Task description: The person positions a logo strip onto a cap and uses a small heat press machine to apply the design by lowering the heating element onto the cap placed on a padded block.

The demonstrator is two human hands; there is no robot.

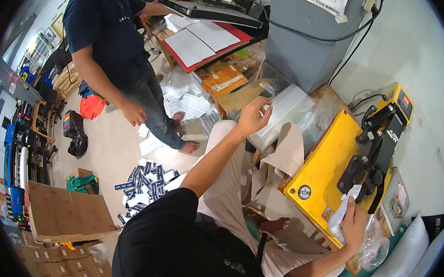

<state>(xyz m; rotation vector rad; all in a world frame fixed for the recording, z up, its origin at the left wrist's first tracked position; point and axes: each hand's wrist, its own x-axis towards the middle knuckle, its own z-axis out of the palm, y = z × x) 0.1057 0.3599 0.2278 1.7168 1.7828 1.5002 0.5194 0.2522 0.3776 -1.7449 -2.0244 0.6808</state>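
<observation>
My left hand is raised over clear plastic bags, its fingers loosely curled and parted, with nothing visible in them. My right hand grips a white cloth-wrapped handle at the front of a yellow heat press. The press's black lever mechanism rises above its yellow top. Between the press and my knees hangs a beige fabric piece. What lies under the press top is hidden.
On the left stands another person, one hand at a raised second press plate. White sheets lie on its red bed. Dark-and-white printed strips and paper cover some floor. Nearby are a cardboard box and a grey pillar.
</observation>
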